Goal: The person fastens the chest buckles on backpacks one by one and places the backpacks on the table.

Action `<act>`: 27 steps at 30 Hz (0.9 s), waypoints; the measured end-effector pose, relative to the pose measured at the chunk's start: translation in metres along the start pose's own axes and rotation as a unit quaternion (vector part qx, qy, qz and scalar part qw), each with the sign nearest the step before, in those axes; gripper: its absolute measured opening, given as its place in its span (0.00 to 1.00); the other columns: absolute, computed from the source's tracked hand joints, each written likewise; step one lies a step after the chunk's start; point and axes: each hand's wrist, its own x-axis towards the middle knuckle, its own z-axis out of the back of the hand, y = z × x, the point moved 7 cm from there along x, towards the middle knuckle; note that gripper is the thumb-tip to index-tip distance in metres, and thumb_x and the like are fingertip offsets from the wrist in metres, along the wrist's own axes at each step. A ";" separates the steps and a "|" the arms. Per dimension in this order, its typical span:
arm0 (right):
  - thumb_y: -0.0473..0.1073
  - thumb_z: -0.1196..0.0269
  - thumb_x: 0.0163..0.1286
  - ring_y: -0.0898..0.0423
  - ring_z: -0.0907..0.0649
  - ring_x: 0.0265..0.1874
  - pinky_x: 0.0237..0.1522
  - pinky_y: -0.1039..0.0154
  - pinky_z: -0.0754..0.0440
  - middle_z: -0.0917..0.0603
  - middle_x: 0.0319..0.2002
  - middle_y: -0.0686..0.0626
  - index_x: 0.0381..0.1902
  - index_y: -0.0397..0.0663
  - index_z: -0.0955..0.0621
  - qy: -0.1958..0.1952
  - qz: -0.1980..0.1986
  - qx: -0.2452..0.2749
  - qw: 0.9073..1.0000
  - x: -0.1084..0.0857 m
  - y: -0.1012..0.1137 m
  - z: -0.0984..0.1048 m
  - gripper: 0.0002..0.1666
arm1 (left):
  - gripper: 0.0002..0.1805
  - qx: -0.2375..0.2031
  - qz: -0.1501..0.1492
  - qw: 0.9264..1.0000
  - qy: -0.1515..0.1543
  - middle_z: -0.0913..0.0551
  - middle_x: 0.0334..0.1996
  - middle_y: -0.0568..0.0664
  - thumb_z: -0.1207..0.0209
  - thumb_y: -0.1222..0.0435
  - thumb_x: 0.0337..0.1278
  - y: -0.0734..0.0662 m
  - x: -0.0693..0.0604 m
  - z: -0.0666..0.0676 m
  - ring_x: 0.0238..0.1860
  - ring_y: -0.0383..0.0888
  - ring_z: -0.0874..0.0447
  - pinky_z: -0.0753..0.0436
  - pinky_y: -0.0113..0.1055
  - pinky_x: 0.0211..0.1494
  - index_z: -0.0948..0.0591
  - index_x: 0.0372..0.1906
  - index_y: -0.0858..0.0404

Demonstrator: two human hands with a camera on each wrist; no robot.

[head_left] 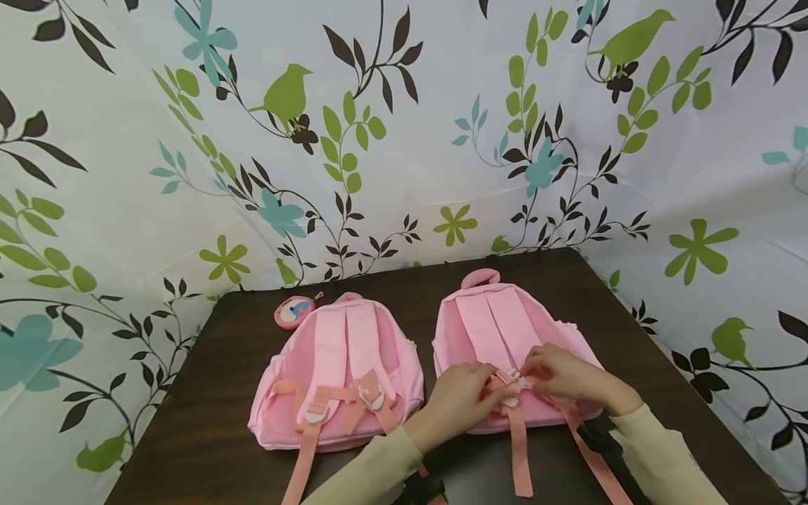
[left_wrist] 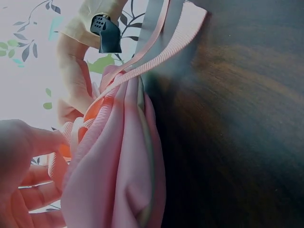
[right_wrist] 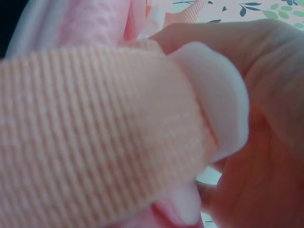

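Note:
Two small pink backpacks lie on a dark table with their shoulder straps up. Both hands are at the lower straps of the right backpack (head_left: 463,337). My left hand (head_left: 457,400) pinches a peach webbing strap beside a white plastic buckle (head_left: 508,376); in the left wrist view the strap (left_wrist: 58,171) sits between thumb and fingers. From the other side, my right hand (head_left: 571,375) pinches the strap end at the buckle; its fingertips are partly hidden. Close to the right wrist camera, ribbed webbing (right_wrist: 95,128) runs through a white strap adjuster (right_wrist: 216,99).
The left backpack (head_left: 290,379) lies beside it, its peach straps joined across the front. A small round pink pouch (head_left: 294,312) rests behind that backpack on the table (head_left: 208,414). A patterned cloth (head_left: 404,168) hangs around the back. Loose strap ends (head_left: 520,456) trail toward the front.

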 end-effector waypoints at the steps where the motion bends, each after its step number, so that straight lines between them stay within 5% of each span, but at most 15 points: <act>1: 0.46 0.27 0.61 0.60 0.26 0.40 0.45 0.58 0.21 0.20 0.39 0.62 0.41 0.57 0.13 -0.005 0.003 0.003 1.000 -0.002 -0.001 0.000 0.10 | 0.18 -0.001 0.001 1.000 -0.001 0.34 0.18 0.36 0.41 0.43 0.67 -0.001 0.000 0.000 0.21 0.31 0.36 0.38 0.22 0.25 0.18 0.36 0.53; 7: 0.45 0.29 0.65 0.62 0.22 0.39 0.47 0.61 0.19 0.17 0.41 0.60 0.46 0.50 0.15 -0.035 0.020 0.057 0.998 -0.013 -0.005 0.009 0.12 | 0.12 -0.019 0.008 1.000 -0.021 0.23 0.25 0.37 0.40 0.52 0.69 -0.001 -0.002 0.004 0.28 0.33 0.27 0.30 0.23 0.30 0.16 0.41 0.55; 13: 0.49 0.32 0.69 0.61 0.22 0.40 0.46 0.62 0.19 0.17 0.42 0.58 0.49 0.50 0.16 -0.046 0.011 0.093 0.995 -0.013 -0.005 0.016 0.14 | 0.13 -0.120 0.033 0.992 -0.024 0.19 0.34 0.42 0.42 0.56 0.72 0.008 -0.002 0.011 0.34 0.34 0.25 0.25 0.24 0.39 0.18 0.50 0.59; 20: 0.50 0.32 0.68 0.53 0.22 0.46 0.52 0.45 0.21 0.18 0.43 0.56 0.51 0.53 0.16 -0.096 -0.032 0.123 0.987 -0.004 0.000 0.032 0.16 | 0.11 -0.275 0.067 0.958 -0.048 0.19 0.32 0.46 0.41 0.64 0.69 0.023 0.001 0.030 0.28 0.35 0.27 0.26 0.25 0.31 0.22 0.52 0.62; 27: 0.49 0.30 0.67 0.47 0.20 0.49 0.52 0.42 0.19 0.15 0.47 0.50 0.55 0.49 0.16 -0.155 -0.041 0.147 0.976 0.004 0.012 0.059 0.20 | 0.17 -0.344 0.154 0.924 -0.067 0.26 0.27 0.42 0.34 0.49 0.63 0.043 0.002 0.051 0.31 0.39 0.26 0.28 0.30 0.28 0.21 0.49 0.53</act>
